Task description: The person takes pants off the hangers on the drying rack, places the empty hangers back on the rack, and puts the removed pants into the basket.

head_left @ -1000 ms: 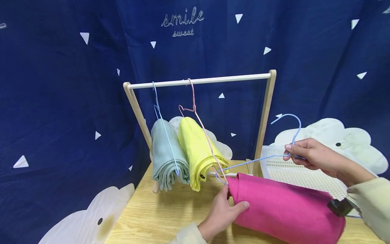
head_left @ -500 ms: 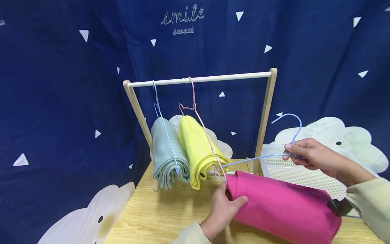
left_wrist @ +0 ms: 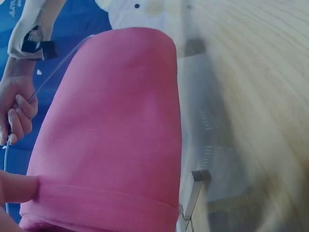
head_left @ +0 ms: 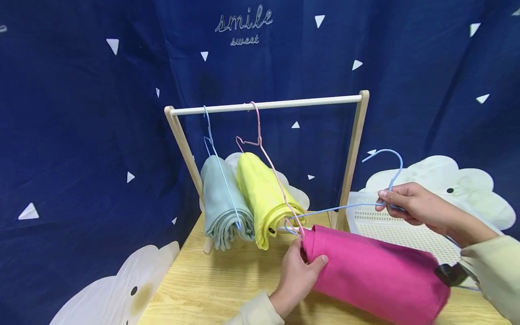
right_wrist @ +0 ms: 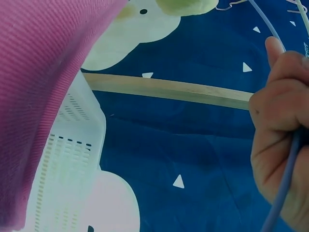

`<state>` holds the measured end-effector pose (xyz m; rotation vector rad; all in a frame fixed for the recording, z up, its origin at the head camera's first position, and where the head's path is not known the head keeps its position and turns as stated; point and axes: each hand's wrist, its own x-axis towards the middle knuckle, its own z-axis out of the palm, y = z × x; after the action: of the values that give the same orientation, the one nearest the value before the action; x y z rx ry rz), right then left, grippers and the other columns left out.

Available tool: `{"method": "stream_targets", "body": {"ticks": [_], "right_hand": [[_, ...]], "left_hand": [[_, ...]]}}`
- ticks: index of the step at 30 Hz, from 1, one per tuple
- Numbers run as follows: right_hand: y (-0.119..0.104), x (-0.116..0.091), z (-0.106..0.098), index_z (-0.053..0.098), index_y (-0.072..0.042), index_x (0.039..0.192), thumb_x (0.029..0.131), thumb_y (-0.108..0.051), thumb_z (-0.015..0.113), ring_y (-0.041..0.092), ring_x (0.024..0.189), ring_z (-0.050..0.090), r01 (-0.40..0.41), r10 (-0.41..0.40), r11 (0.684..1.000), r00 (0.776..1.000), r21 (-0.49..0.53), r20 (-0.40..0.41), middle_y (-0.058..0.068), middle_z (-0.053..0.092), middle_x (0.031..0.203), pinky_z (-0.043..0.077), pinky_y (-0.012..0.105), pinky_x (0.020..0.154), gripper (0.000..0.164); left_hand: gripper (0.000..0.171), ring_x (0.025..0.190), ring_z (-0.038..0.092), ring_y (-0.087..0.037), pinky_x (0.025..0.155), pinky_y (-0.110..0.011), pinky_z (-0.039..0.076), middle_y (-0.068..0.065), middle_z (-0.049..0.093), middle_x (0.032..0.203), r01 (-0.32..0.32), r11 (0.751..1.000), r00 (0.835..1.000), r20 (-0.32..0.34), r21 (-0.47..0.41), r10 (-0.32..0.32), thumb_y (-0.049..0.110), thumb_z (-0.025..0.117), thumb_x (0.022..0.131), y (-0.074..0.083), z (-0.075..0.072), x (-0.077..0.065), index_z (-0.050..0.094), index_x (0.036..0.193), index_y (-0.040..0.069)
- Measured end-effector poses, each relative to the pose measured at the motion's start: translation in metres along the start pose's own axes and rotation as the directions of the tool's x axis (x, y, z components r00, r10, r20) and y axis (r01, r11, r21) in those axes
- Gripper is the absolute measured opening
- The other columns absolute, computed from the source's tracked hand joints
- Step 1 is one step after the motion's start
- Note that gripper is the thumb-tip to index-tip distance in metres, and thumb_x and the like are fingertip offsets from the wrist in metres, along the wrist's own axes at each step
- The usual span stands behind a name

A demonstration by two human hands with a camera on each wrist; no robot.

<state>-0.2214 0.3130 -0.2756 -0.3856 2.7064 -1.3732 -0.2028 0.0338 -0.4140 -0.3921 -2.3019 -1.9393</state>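
A magenta rolled cloth (head_left: 373, 271) lies slanted in front, its near right end raised off the table. My left hand (head_left: 296, 277) grips its left end, thumb on the outside; in the left wrist view the cloth (left_wrist: 111, 111) fills the middle. My right hand (head_left: 422, 207) pinches a blue wire hanger just under its hook (head_left: 402, 164). One hanger arm runs left to the cloth's left end, by my left fingers. The cloth hides much of its lower part. In the right wrist view, fingers of my right hand (right_wrist: 280, 111) curl round the blue wire.
A small rack with a white rail (head_left: 308, 103) stands behind. From it hang a grey-green cloth (head_left: 223, 194) and a yellow cloth (head_left: 262, 194), the latter on a pink hanger whose end reaches my left hand. A white perforated basket (head_left: 406, 234) sits behind the magenta roll.
The magenta cloth's right end has shifted left and a little up. My left hand has moved slightly up. My right hand keeps its hold on the blue hanger, almost still.
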Motion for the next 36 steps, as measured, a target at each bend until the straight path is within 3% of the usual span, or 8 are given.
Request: {"method": "stream_targets", "body": {"ticks": [11, 16, 23, 28, 31, 34, 36], "right_hand": [[-0.003, 0.000, 0.004, 0.065, 0.004, 0.095, 0.107, -0.023, 0.042, 0.005, 0.046, 0.026, 0.002, -0.002, 1.000, 1.000, 0.001, 0.002, -0.007, 0.042, 0.057, 0.018, 0.032, 0.036, 0.038], [-0.004, 0.000, 0.003, 0.065, 0.005, 0.096, 0.107, -0.023, 0.042, 0.005, 0.046, 0.027, 0.000, 0.000, 1.000, 1.000, -0.009, -0.003, -0.006, 0.042, 0.057, 0.019, 0.032, 0.036, 0.038], [-0.003, 0.000, 0.003, 0.066, 0.006, 0.096, 0.107, -0.023, 0.041, 0.005, 0.045, 0.026, 0.003, -0.003, 1.000, 1.000, -0.016, -0.010, -0.006, 0.042, 0.057, 0.019, 0.033, 0.036, 0.040], [-0.001, 0.002, 0.003, 0.067, 0.004, 0.095, 0.107, -0.023, 0.041, 0.006, 0.045, 0.028, 0.010, -0.010, 1.000, 1.000, -0.001, -0.013, -0.006, 0.042, 0.057, 0.018, 0.035, 0.036, 0.039], [0.001, 0.003, 0.004, 0.069, -0.004, 0.091, 0.107, -0.022, 0.040, 0.010, 0.045, 0.023, 0.036, -0.035, 0.999, 0.999, 0.041, -0.017, -0.007, 0.041, 0.057, 0.015, 0.038, 0.037, 0.037], [0.003, 0.004, 0.006, 0.069, -0.013, 0.086, 0.107, -0.022, 0.040, 0.016, 0.047, 0.017, 0.054, -0.053, 0.994, 0.998, 0.097, -0.021, -0.008, 0.039, 0.057, 0.011, 0.043, 0.039, 0.037], [0.004, 0.004, 0.006, 0.069, -0.017, 0.084, 0.107, -0.022, 0.040, 0.019, 0.048, 0.015, 0.061, -0.059, 0.990, 0.998, 0.123, -0.022, -0.009, 0.039, 0.057, 0.010, 0.045, 0.040, 0.038]], "left_hand": [[0.039, 0.086, 0.054, -0.009, 0.073, -0.026, 0.045, 0.004, 0.059, 0.089, 0.029, 0.981, 0.994, -0.112, 0.194, -0.008, 0.025, 0.080, 0.073, 0.011, 0.001, -0.004, 0.061, 0.103, 0.010], [0.040, 0.085, 0.060, -0.010, 0.074, -0.028, 0.051, 0.000, 0.066, 0.091, 0.042, 0.981, 0.994, -0.102, 0.187, -0.023, 0.022, 0.080, 0.074, 0.014, 0.000, -0.005, 0.058, 0.104, 0.009], [0.041, 0.083, 0.060, -0.008, 0.074, -0.026, 0.051, -0.002, 0.067, 0.091, 0.061, 0.993, 0.995, -0.086, 0.105, -0.052, 0.018, 0.080, 0.074, 0.014, 0.001, -0.004, 0.057, 0.107, 0.007], [0.043, 0.089, 0.059, -0.009, 0.080, -0.027, 0.050, -0.002, 0.065, 0.098, 0.066, 0.994, 0.995, -0.085, 0.082, -0.059, 0.019, 0.080, 0.074, 0.010, 0.002, -0.002, 0.059, 0.109, 0.005], [0.041, 0.091, 0.061, -0.010, 0.082, -0.026, 0.052, -0.004, 0.066, 0.101, 0.102, 0.993, 0.994, -0.034, -0.050, -0.104, 0.017, 0.077, 0.078, 0.008, 0.001, 0.001, 0.060, 0.111, 0.001], [0.037, 0.090, 0.063, -0.010, 0.083, -0.025, 0.053, -0.008, 0.069, 0.103, 0.180, 0.962, 0.984, 0.048, -0.204, -0.174, 0.014, 0.073, 0.083, 0.006, 0.000, 0.005, 0.060, 0.113, -0.003], [0.035, 0.092, 0.064, -0.010, 0.085, -0.025, 0.053, -0.008, 0.070, 0.106, 0.216, 0.946, 0.976, 0.088, -0.243, -0.200, 0.014, 0.071, 0.086, 0.004, -0.001, 0.007, 0.061, 0.115, -0.002]]}}
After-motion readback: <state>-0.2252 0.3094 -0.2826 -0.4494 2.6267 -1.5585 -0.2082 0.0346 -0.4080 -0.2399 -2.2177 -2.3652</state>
